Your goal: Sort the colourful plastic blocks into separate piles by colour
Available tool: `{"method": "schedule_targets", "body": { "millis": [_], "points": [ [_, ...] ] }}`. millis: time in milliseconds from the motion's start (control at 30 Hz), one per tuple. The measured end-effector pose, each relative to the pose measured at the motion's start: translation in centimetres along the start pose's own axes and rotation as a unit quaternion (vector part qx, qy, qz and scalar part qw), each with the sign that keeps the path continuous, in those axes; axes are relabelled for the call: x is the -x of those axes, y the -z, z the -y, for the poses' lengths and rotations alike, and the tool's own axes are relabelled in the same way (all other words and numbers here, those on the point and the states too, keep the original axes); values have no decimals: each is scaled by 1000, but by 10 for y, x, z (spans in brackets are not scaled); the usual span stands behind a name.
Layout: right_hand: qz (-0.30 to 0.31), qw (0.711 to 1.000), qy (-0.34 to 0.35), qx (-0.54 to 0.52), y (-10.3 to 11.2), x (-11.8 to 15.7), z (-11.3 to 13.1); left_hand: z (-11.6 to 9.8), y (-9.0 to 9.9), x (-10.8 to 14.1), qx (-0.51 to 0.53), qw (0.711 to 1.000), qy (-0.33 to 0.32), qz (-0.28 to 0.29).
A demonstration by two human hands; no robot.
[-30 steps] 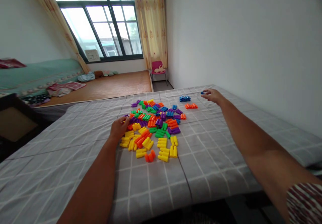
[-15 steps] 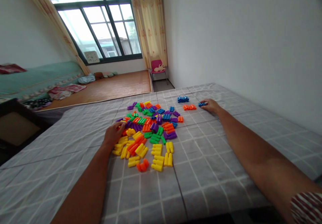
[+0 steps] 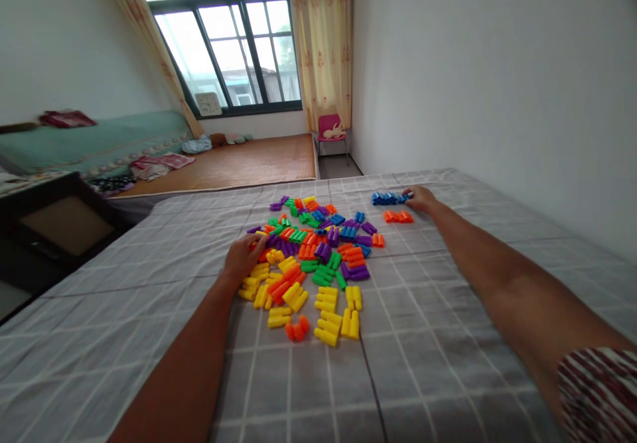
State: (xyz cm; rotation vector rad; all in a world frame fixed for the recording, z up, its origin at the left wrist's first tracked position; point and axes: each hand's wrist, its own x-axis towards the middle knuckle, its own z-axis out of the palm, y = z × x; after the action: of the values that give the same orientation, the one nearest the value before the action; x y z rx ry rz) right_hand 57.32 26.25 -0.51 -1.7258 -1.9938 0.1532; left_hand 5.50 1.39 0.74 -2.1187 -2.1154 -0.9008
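Observation:
A pile of plastic tube-shaped pieces in yellow (image 3: 327, 298), orange, green (image 3: 324, 274), purple (image 3: 355, 271) and blue lies on a grey checked cloth (image 3: 418, 363). My left hand (image 3: 245, 254) rests at the pile's left edge, fingers bent over pieces; what it grips, if anything, is hidden. At the back right, my right hand (image 3: 419, 199) pinches a small blue piece (image 3: 403, 198) at the right end of a row of blue pieces (image 3: 384, 198). Just in front of that row lies a group of orange pieces (image 3: 398, 217).
A white wall (image 3: 488, 85) rises to the right of the cloth. Behind are a wooden platform (image 3: 259, 158), a pink chair (image 3: 330, 126) and a window with curtains. A dark cabinet (image 3: 64, 231) stands at the left.
My right hand has moved the blue piece back and left, from beside the orange group to the end of the blue row. The view has shifted; my left hand stays by the pile.

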Motion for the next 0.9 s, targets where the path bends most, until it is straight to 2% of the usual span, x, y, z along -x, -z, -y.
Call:
{"method": "schedule_targets", "body": {
  "millis": [100,233,333,433,500,633,733,800,900],
  "points": [
    [32,999,15,6,-1,2,1,0,-1,1,-5,1000,5,2],
    [-4,999,31,4,14,16,21,-2,-2,-1,-16,1000,10,13],
    [0,994,111,-18,21,38,59,-4,-2,-2,-25,1000,8,13],
    [81,969,233,-31,19,66,105,-5,-2,-2,-31,999,-4,13],
    [136,953,269,-4,14,79,127,-5,-2,-2,-32,999,-13,18],
    [195,953,220,78,6,91,147,-5,-2,-1,-28,999,-27,22],
    [226,944,223,89,5,93,153,-4,-2,0,-24,999,-39,26],
    [215,943,238,87,7,97,162,-4,-2,-1,-26,998,-42,28],
    [144,949,275,52,10,111,189,-5,-2,-1,-36,998,-40,27]
  ]
}}
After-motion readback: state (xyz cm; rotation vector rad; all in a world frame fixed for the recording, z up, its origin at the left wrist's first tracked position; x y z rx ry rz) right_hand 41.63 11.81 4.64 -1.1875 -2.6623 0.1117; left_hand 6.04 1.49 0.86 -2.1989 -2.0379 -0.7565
